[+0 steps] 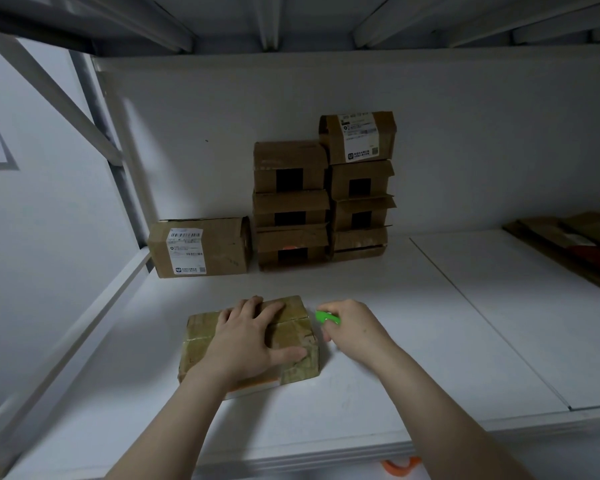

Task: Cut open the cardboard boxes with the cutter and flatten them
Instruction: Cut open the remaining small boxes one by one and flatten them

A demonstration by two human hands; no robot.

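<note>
**A:** Where is the one being worked on?

**B:** The taped box [201, 344] lies on the desk [430, 323], sealed, with tape running across its top seam. The left hand [253, 337] lies flat on top, fingers [246, 306] spread straight and pressing down.

**A:** And the cutter?

**B:** Just right of the box, the right hand [352, 329] has its fingers curled round the green cutter [326, 317], tip towards the box. I can't tell if the blade is out.

**A:** So which step?

**B:** I'd say the start of the cut. Next, the blade has to meet the tape seam and run shallow along it, clear of the pressing hand.

**A:** More to do?

**B:** Behind the box stands a stack of boxes [323, 202], with a labelled box [201, 247] beside it. Flattened cardboard [575, 244] lies far to the right
</note>
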